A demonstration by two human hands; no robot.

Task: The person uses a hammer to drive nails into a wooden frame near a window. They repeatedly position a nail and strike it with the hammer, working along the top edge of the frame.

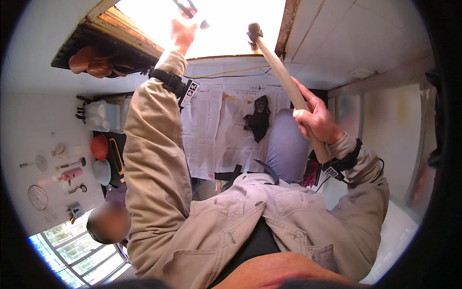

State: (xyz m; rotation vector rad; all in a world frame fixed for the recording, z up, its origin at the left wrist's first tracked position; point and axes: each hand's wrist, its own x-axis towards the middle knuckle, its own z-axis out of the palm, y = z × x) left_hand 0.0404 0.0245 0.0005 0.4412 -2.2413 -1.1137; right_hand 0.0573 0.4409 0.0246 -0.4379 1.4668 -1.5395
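Note:
My right hand (317, 113) is wrapped round the pale wooden handle of a hammer (284, 72). The hammer tilts up to the left, its dark head (254, 32) against the bright wood-framed opening (285, 29). To its left, my raised left hand (184, 32) is closed on a dark, slim tool (184, 7). Glare washes out much of that tool, so I cannot make out its kind. A gap separates the hammer head from my left hand.
Printed paper sheets (202, 139) lie below, bearing a crumpled black item (260, 118). Cables (231, 74) run beneath the frame. Brown rounded objects (98, 63) sit by the frame's left side. Another person (115, 195) is at lower left, near a red bowl (99, 147) and wall-hung utensils (72, 174).

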